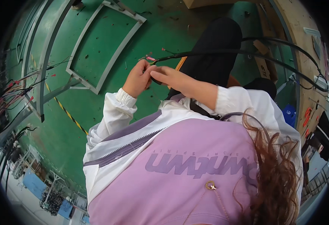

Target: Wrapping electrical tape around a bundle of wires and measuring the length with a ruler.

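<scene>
A thick black cable point(209, 53) runs in from the right across my dark trouser leg and ends at my hands. Several thin coloured wires point(149, 58), red among them, stick out of its end. My left hand point(136, 79) is closed, with its fingertips pinched at the wires just below that end. Against it, my right hand point(165, 75) has its thumb and fingers drawn together. Something dark and rounded shows under the right fingers, mostly hidden, and its kind cannot be made out.
A grey metal frame point(106, 71) lies on the green floor ahead. Bundles of wires point(12, 92) hang on a rack at the left. A yellow-black floor stripe point(65, 110) runs nearby. At the right stands a wooden bench point(301, 45) with red-handled tools point(307, 117) and cable loops.
</scene>
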The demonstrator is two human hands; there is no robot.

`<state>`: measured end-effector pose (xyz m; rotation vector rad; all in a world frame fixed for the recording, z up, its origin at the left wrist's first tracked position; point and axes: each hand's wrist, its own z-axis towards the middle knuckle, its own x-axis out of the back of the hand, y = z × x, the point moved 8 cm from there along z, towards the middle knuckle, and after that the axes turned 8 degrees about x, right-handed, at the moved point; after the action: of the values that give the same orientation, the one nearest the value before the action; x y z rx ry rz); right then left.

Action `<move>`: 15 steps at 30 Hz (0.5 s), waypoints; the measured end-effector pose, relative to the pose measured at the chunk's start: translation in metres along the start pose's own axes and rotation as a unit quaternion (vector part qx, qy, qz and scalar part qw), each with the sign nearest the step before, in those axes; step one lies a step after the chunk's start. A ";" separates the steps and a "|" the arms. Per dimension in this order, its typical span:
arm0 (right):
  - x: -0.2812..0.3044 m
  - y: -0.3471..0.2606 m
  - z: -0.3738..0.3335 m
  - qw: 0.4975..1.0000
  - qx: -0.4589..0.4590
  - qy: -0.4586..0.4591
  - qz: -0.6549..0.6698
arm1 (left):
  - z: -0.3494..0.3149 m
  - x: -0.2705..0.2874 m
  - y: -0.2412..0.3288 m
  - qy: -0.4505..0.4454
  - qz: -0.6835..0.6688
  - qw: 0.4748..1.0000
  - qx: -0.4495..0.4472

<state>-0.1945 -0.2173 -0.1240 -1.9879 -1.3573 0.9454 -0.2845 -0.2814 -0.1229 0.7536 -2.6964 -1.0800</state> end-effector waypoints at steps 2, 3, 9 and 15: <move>-0.009 -0.003 0.014 0.995 0.041 -0.067 0.054 | 0.001 -0.002 0.003 -0.035 -0.021 0.999 0.025; -0.020 -0.008 0.017 0.982 0.078 -0.137 0.103 | 0.001 -0.003 0.003 -0.058 -0.010 0.998 0.038; -0.013 0.031 0.014 0.996 0.010 -0.079 -0.040 | -0.004 -0.010 -0.021 -0.036 0.350 0.936 0.005; 0.000 0.037 0.007 0.991 -0.028 -0.105 -0.078 | -0.012 -0.037 0.000 0.043 0.545 0.828 -0.125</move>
<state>-0.1792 -0.2294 -0.1565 -1.8320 -1.6453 1.0779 -0.2489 -0.2705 -0.1125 -0.7202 -2.1797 -0.9448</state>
